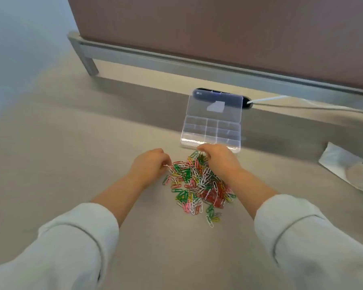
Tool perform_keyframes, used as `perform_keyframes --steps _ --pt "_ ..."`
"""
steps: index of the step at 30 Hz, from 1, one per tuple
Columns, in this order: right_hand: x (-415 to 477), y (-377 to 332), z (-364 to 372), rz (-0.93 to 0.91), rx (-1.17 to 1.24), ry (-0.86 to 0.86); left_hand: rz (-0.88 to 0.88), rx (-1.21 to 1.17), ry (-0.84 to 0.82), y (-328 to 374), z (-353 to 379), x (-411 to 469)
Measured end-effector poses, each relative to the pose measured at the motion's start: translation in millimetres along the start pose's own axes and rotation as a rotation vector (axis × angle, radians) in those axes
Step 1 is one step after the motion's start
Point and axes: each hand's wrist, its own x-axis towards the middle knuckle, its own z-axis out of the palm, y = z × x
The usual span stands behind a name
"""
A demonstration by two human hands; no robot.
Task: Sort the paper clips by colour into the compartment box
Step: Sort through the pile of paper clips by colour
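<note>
Clips (pixel 197 185): one mixed pile of red, green, pink, yellow and white, loose on the worktop (pixel 82 143) just in front of the box (pixel 212 132).

Box: clear plastic and open, compartments facing up. The lid (pixel 215 103) is folded back flat on the far side and has a white label on it.

Right hand (pixel 216 158): at the pile edge nearest the box, right up against the box's front wall. Fingers are curled down into the clips; can't tell if it actually grips any.

Left hand (pixel 150 164): front-left of the box, at the pile's left edge. Fingers curled, tips pinching what looks like a white clip (pixel 166 165).

Both forearms are bare, with pale sleeves (pixel 71 248) pushed up.

Behind the box, a dark slot (pixel 205 93) in the worktop sits partly under the lid, and a white cable (pixel 268 99) runs out of it to the right. Further behind is a brown panel (pixel 218 28) on a metal rail (pixel 155 57).

Right of the box and well apart from it, a crumpled clear bag (pixel 344 164) lies on the worktop.
</note>
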Motion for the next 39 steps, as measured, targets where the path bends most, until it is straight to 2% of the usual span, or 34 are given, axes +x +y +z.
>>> perform_keyframes --steps 5,9,14,18,21,25,31,35,39 --pt "5 1 13 0.018 -0.08 -0.034 0.031 0.011 -0.086 -6 6 1" --pt "4 8 15 0.064 0.015 0.04 0.03 0.029 -0.072 -7 7 4" --pt "3 13 10 0.12 0.008 -0.027 -0.007 0.037 -0.108 -10 3 7" --pt "0 13 8 0.13 0.028 -0.065 0.013 -0.016 -0.045 -8 2 5" --pt "-3 16 6 0.136 0.074 -0.054 0.106 -0.039 0.008 -3 4 -3" --pt "-6 18 3 0.154 0.159 -0.012 0.17 0.03 -0.133 0 4 -8" --pt "-13 13 4 0.096 0.212 -0.022 0.109 0.184 -0.152 3 0 -8" --pt "-17 4 8 0.018 0.139 0.01 0.097 0.199 -0.142 2 -3 -8" --pt "-22 -9 15 -0.04 0.166 -0.002 0.117 0.214 -0.135 4 1 -8"
